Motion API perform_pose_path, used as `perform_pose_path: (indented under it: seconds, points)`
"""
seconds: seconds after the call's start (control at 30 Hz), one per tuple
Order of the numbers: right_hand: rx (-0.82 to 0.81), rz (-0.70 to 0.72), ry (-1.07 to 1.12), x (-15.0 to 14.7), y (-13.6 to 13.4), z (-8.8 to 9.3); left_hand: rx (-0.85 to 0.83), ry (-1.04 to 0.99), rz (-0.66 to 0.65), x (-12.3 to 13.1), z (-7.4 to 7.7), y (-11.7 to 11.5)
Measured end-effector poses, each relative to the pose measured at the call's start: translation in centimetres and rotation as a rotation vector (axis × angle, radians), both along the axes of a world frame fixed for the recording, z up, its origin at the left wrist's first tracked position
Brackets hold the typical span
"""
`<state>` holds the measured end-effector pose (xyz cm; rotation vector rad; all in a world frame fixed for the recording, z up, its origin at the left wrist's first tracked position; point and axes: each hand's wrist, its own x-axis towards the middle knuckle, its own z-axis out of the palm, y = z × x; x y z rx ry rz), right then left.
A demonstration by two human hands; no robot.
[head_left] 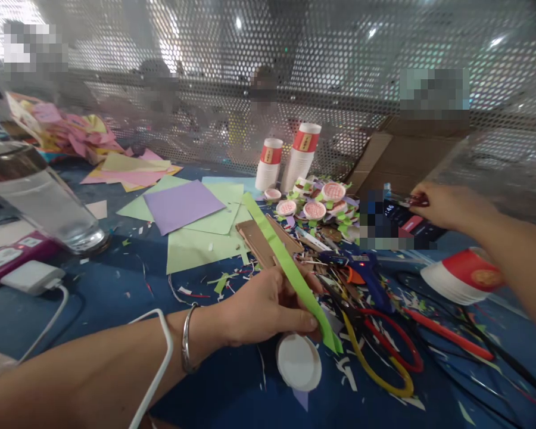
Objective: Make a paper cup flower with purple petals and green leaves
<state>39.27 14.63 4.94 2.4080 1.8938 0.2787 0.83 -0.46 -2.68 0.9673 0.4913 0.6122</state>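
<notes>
My left hand [277, 304] pinches a long bright green paper strip [290, 268] between thumb and fingers, its lower end folded over. Just below that hand, a round white cup bottom or lid [299, 361] lies with a purple paper piece poking out under it. On the right, my right hand [433, 205] is closed at the phone [413, 225]; a small dark object shows at its fingertips, and I cannot make out what it is. Scissors [379, 339] with red and yellow handles and a blue glue gun [370, 274] lie between the hands.
Paper cup stacks [304, 155] stand at the back beside a pile of decorated round pieces [315, 210]. Another cup stack [464, 277] lies tipped at right. Coloured sheets [183, 205], a water glass [44, 196] and a power strip [18, 253] are at left. Scraps and cables litter the table.
</notes>
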Motion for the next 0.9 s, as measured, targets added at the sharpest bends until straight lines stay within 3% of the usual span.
perform_pose_path:
  seconds: [0.17, 0.33, 0.43, 0.53, 0.63, 0.73, 0.9]
  points:
    - [0.157, 0.031, 0.08, -1.5, -2.0, 1.6, -0.003, 0.007, 0.078, 0.1, 0.1, 0.2]
    - [0.258, 0.091, 0.282, -5.6, -6.6, 1.8, 0.019, 0.047, 0.2, 0.0, 0.3, 0.4]
    - [0.208, 0.144, 0.45, -8.8, -10.5, 1.0, 0.018, 0.07, 0.272, -0.1, 0.3, 0.6]
    - [0.143, 0.255, 0.868, -11.9, -14.6, 0.2, -0.011, 0.051, 0.339, -0.2, 0.5, 0.8]
    - [0.058, 0.299, 1.056, -14.2, -17.9, -0.4, -0.041, -0.001, 0.41, -0.2, 0.8, 0.9]
    - [-0.044, 0.338, 1.211, -15.3, -19.5, -1.1, -0.086, -0.035, 0.454, -0.2, 1.3, 1.0]
    - [-0.193, 0.308, 1.398, -15.8, -19.9, -2.8, -0.132, 0.009, 0.446, -0.1, 2.0, 0.9]
